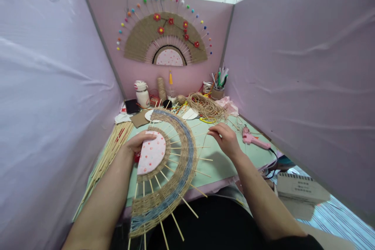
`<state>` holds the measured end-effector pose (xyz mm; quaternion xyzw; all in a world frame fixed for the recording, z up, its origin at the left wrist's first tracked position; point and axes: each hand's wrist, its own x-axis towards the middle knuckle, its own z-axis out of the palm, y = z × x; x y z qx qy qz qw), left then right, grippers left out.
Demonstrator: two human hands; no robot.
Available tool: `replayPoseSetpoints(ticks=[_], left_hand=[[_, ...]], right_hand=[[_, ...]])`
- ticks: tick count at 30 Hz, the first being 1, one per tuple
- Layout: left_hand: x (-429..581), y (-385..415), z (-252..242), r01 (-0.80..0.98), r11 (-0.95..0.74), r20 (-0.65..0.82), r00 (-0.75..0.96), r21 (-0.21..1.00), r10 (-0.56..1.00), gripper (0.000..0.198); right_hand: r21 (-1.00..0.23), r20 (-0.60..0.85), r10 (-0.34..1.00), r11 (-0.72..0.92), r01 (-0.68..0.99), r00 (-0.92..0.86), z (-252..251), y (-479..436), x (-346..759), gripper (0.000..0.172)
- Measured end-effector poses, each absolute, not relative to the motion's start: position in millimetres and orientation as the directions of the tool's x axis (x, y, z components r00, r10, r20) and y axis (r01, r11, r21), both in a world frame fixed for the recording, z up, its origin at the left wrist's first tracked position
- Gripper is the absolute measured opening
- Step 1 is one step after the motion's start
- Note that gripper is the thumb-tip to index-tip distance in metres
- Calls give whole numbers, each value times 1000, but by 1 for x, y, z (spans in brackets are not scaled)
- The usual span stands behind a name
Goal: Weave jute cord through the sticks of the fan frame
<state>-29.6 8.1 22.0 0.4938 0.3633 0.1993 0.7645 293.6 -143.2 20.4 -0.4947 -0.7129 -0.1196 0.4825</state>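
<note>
My left hand (140,140) is closed on the straight side of a half-round woven fan (184,152), with the thumb over its white, red-dotted centre piece (152,152). The fan stands turned on its side, its pale sticks fanning out to the right. Bands of brown twine and one blue band are woven across the sticks. To the right of the fan, my right hand (223,137) pinches a thin strand of twine (204,140) that runs to the fan's outer edge. Part of the left hand's fingers is hidden behind the fan.
A pink glue gun (253,140) with a cord lies at the right. Loose sticks (109,156) lie at the left. Behind are a coil of twine (205,105), a white bottle (142,93) and a tool pot (217,93). A finished-looking fan (140,37) hangs on the back panel.
</note>
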Motion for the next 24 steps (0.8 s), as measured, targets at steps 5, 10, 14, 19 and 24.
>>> replayPoseSetpoints(ticks=[5,10,14,19,24], left_hand=[[-29,7,20,57,433,-354,677,900,645,24],[-29,7,16,61,439,-359,682,896,638,27],[-30,9,12,60,426,-351,676,903,648,31],[-28,9,13,17,435,-331,674,900,660,30],[-25,7,16,-64,503,-373,591,862,715,18]], right_hand=[[-365,789,614,514,776,-35,26,-139,298,13],[-558,724,678,464,688,129,20,-132,289,18],[-713,594,777,387,585,209,10,-121,273,20],[-832,410,905,323,451,109,0,-102,257,17],[-863,415,895,332,382,161,-1,-83,256,19]])
